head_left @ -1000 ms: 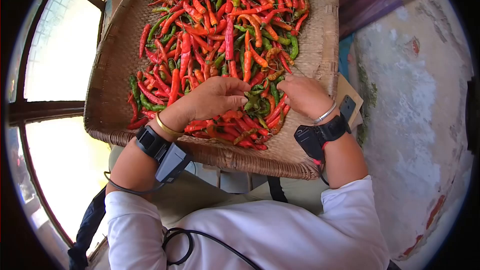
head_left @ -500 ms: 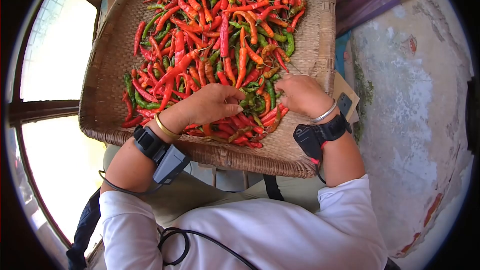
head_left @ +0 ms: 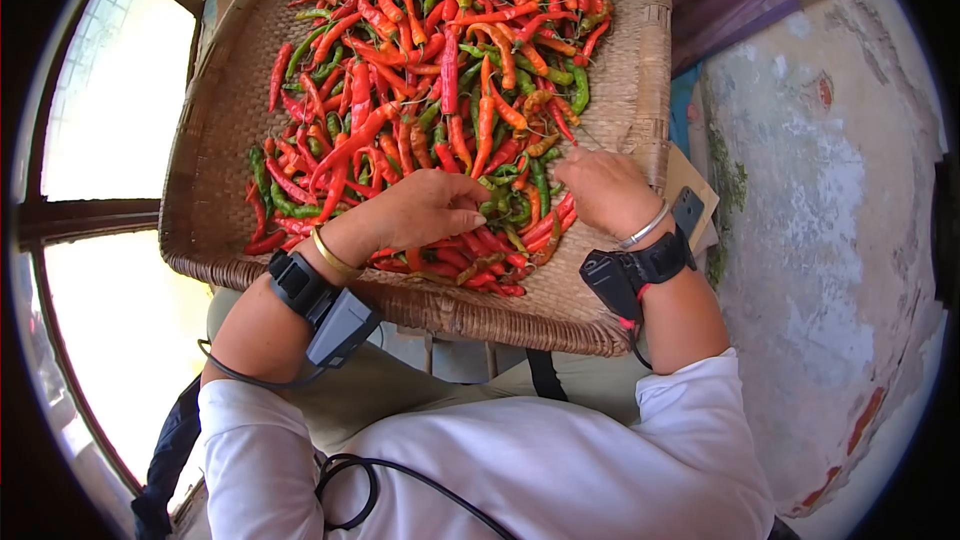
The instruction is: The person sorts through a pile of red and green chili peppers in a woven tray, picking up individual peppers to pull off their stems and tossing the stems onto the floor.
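Observation:
A heap of red, orange and green chili peppers (head_left: 400, 70) lies in a woven basket tray (head_left: 215, 90). My left hand (head_left: 430, 210), with a gold bangle at the wrist, hovers over the near part of the heap. Its fingers are curled toward the thumb beside green chilies (head_left: 515, 208); what they hold, if anything, is hidden. My right hand (head_left: 605, 190), wearing a silver bangle, is at the heap's right edge with its fingers bent into a pinch. Whatever sits between those fingertips does not show. Red chilies (head_left: 490, 245) lie between and below the hands.
The tray's thick near rim (head_left: 480, 320) runs just above my lap. A phone (head_left: 687, 208) rests on a pale board right of the tray. A window (head_left: 110, 120) stands at left, a worn wall (head_left: 820, 190) at right. Black devices with a cable are strapped to my wrists.
Another person's hand at the far edge of the heap has gone out of view. My right hand has shifted very slightly; my left hand stays almost in place.

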Tool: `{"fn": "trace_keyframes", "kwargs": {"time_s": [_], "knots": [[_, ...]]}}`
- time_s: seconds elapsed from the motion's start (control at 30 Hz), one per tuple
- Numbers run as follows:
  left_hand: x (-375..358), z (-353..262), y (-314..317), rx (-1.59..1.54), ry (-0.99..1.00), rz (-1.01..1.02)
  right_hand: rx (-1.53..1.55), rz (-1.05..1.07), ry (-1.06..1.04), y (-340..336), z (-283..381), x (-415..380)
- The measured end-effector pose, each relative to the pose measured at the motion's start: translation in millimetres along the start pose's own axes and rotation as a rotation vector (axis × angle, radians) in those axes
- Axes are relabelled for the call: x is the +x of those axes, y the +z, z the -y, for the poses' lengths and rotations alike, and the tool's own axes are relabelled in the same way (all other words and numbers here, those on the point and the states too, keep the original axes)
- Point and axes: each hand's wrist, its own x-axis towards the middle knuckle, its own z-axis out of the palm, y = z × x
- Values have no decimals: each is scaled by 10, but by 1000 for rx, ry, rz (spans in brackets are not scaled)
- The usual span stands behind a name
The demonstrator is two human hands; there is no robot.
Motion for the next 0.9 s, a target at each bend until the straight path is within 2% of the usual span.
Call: {"fn": "trace_keyframes", "kwargs": {"time_s": [0.2,0.27,0.4,0.47,0.57,0.7,0.77,0.8,0.87,0.9], "knots": [[7,22,3,-10,11,-3,-28,-49,30,-42,-25,4],[12,18,0,17,17,12,-79,-163,-48,-88,-26,-7],[21,18,6,23,12,15,-34,-260,-104,-184,-40,0],[15,13,10,-7,0,7,355,-180,-81,-219,-38,-2],[8,20,42,-47,36,-39,512,-91,-160,-342,-2,8],[-21,-45,94,-6,98,-95,746,-114,-150,-387,108,16],[-22,-50,131,57,210,-193,1053,-67,-96,-347,133,21],[-23,-63,143,58,209,-195,1053,-66,-99,-370,171,10],[-34,-100,155,-10,294,-234,1409,-41,-75,-446,254,-24],[-48,-123,139,-11,292,-236,1409,-39,-77,-448,260,-27]]}}
